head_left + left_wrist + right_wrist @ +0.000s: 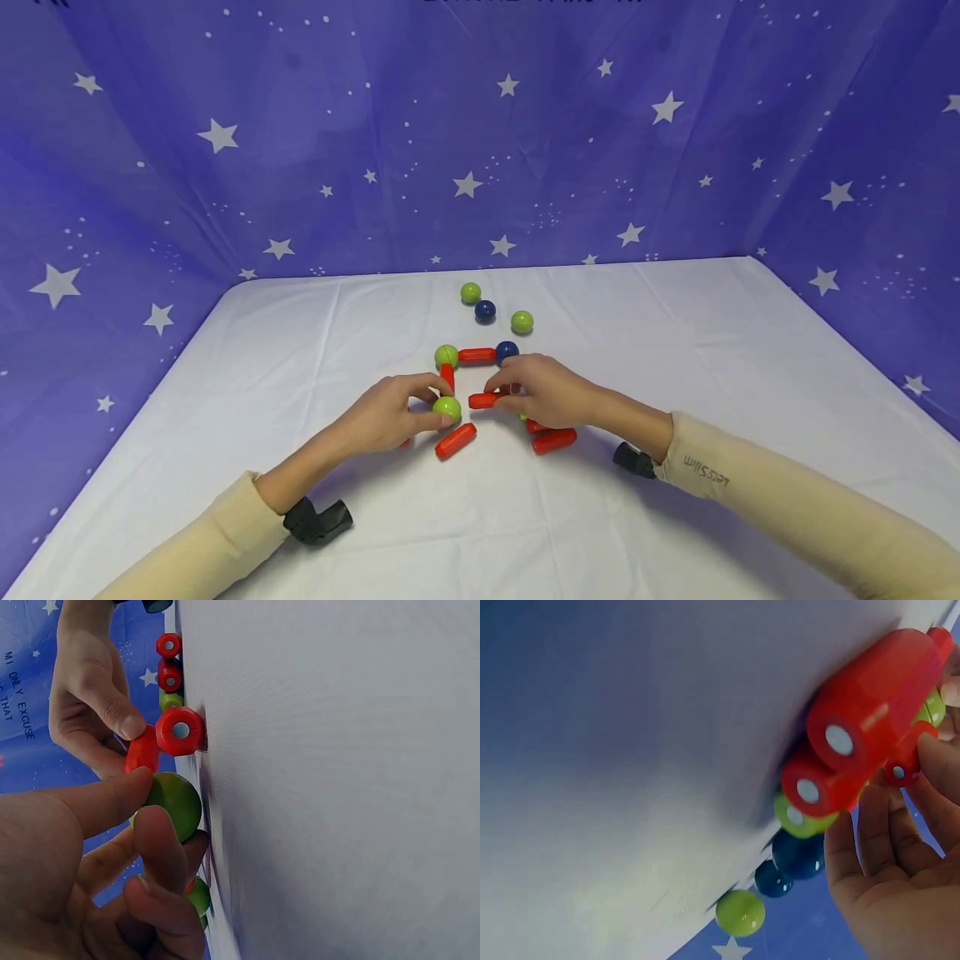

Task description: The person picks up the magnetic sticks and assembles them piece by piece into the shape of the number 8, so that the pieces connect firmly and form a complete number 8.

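Thumb and fingers of my left hand (386, 414) pinch a green ball (447, 409). A red magnetic rod (447, 375) runs from beside that ball up to another green ball (446, 356). From there a second red rod (477, 356) reaches a dark blue ball (507, 351). My right hand (553, 390) pinches a short red rod (483, 401) level with the held ball; in the left wrist view this rod (141, 752) comes right up to the ball (177, 806). Silvery discs show on the rod ends in the right wrist view. Fingers partly hide the held pieces.
A red rod (456, 442) lies in front of the left hand. Another red rod (555, 441) lies below the right hand, beside one partly covered. Farther back are two green balls (471, 292) and a blue ball (485, 312). A starry purple curtain (420, 150) borders the white-covered table (637, 333).
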The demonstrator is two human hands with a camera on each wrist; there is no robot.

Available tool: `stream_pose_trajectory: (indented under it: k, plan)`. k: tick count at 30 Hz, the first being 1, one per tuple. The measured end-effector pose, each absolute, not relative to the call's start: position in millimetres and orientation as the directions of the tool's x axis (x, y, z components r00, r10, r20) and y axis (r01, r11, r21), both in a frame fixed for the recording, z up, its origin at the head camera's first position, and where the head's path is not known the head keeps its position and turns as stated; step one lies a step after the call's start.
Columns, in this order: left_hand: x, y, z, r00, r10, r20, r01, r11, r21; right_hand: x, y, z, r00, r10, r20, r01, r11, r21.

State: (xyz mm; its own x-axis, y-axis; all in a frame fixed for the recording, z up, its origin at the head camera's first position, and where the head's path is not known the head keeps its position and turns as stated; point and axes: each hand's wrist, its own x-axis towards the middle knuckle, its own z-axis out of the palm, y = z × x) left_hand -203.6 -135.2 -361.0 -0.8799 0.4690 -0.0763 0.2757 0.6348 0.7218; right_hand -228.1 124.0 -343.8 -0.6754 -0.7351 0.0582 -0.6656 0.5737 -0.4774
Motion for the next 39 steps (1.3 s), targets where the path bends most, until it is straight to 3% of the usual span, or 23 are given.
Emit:
stream_pose_trajectory:
  k: [8, 32, 39]
  plan:
    - [-204.7, -134.7, -361.0, -0.878, 0.476, -0.046, 0.309, 0.639, 0.705, -230.5, 114.8, -345.0, -0.636, -0.768, 0.078, -0.705, 0.536, -0.464]
    - [-203.8, -137.4, -363.1, -0.869, 0.493, -0.044, 0.304, 0.602, 0.738, -228.9, 114.7, -348.0, -0.644, -0.764, 0.043, -0.685, 0.551, -0.477]
    - [-203.7, -137.4, -364.0, -0.867, 0.496, -0.037, 0.311, 0.598, 0.739, -229.7, 118.0, -347.6, -0.672, -0.739, 0.047, -0.651, 0.558, -0.514]
